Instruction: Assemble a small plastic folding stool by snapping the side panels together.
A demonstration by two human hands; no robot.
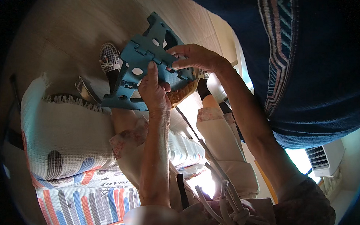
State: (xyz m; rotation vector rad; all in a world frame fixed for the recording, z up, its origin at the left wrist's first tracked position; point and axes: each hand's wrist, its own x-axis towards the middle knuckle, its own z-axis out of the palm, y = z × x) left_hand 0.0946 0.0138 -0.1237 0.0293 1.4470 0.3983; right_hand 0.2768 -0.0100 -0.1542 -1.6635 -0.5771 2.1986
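Note:
A teal plastic folding stool [143, 50] with oval cut-outs and hinge joints is held up in front of me, tilted and partly folded. My left hand [152, 89] grips its near side, thumb pointing up along the panel and the other fingers curled. On the right side of the stool, my right hand [196, 57] has its fingers and thumb bent around the area by a hinge. Some of those fingertips are hidden among the stool's parts. Just under the stool, next to my left hand, a yellow-brown ridged piece [183, 93] shows; its kind is unclear.
A sofa or bed with a fringed white cover [69, 132] lies to the left. My checked shoe [109, 57] rests on the wooden floor [62, 33]. Dark blue patterned cloth [321, 68] hangs at the right. A white air conditioner [326, 159] appears at lower right.

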